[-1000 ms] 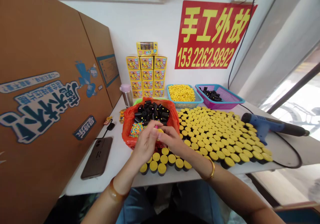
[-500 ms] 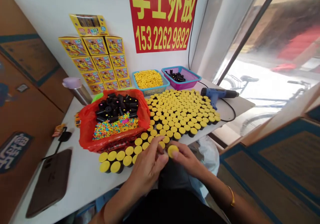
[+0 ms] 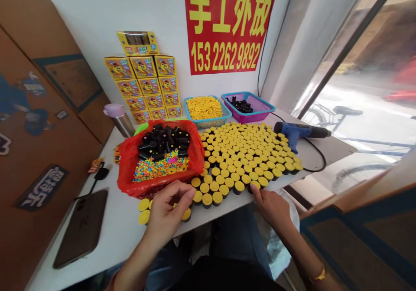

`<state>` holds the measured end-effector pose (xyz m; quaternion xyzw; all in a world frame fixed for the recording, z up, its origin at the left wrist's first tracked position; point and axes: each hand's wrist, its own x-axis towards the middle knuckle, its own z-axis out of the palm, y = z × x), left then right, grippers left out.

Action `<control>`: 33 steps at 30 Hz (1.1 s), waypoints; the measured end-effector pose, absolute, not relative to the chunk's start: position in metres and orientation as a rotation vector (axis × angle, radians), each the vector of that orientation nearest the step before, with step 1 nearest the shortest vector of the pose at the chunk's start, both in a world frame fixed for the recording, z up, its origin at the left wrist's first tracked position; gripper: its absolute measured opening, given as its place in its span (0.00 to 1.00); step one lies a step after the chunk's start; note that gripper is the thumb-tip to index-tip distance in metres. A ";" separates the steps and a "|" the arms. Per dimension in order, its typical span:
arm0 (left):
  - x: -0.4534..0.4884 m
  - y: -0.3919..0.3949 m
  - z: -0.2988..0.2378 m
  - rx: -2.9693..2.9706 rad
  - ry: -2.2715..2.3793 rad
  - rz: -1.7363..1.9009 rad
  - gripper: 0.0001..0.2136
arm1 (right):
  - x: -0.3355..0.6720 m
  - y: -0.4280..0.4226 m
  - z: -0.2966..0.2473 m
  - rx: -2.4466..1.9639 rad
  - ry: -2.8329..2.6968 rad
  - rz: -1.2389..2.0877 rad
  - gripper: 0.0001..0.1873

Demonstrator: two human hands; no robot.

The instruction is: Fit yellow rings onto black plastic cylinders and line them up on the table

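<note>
My right hand (image 3: pixel 272 206) is at the front right edge of a large group of small black containers with yellow lids (image 3: pixel 242 145). Its fingers are closed round one yellow-lidded black container (image 3: pixel 252 188), mostly covered by the fingers, at table level beside its neighbours. My left hand (image 3: pixel 170 208) hovers over the front row, just below the red bag. Its thumb and forefinger are pinched together; whatever is between them, if anything, is too small to make out. Several more lidded containers (image 3: pixel 144 217) show to its left and partly beneath it.
A basket lined with a red bag (image 3: pixel 125 176) holds black pieces and coloured beads. Behind are a blue basket (image 3: pixel 208 121) of yellow discs, a purple basket (image 3: pixel 264 104), stacked yellow boxes (image 3: pixel 146 85) and a tumbler (image 3: pixel 121 122). A heat gun (image 3: pixel 299 130) lies right, a phone (image 3: pixel 81 228) left.
My hands have moved apart. The right one carried a yellow-lidded container from in front of me to the group's right edge; the left shifted leftward. The view has turned somewhat left.
</note>
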<state>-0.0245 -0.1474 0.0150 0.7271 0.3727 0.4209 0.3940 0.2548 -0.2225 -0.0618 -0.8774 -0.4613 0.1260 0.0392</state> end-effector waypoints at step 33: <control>-0.085 0.042 0.009 2.526 1.579 0.359 0.09 | 0.099 0.012 -0.013 -1.381 -2.798 0.044 0.16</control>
